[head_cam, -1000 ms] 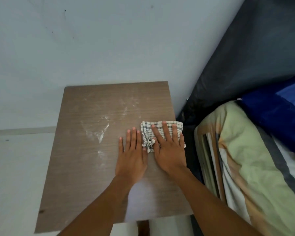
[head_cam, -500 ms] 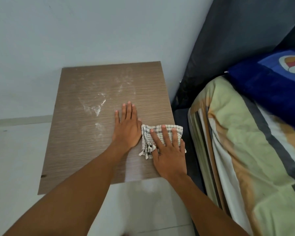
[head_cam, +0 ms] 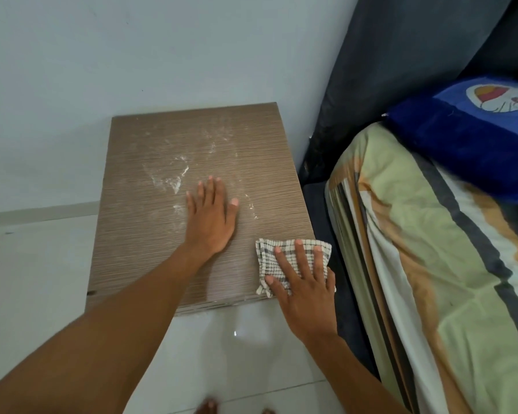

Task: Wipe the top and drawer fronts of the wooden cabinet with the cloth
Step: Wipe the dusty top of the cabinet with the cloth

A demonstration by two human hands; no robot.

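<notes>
One wooden cabinet [head_cam: 150,234] against the wall, top streaked with white dust. One checked cloth [head_cam: 290,258] at the near right corner of the top. Two hands, apart: right hand [head_cam: 305,291] spread flat on the cloth, pressing it down; left hand [head_cam: 211,219] flat and open on bare wood, fingers together. One bed [head_cam: 416,264] beside, one blue pillow [head_cam: 467,138] on it.

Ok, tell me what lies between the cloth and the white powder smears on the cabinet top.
The left hand lies flat on the cabinet top, between the cloth under the right hand at the near right corner and the white smears farther back. Nothing else visible blocks the way.
</notes>
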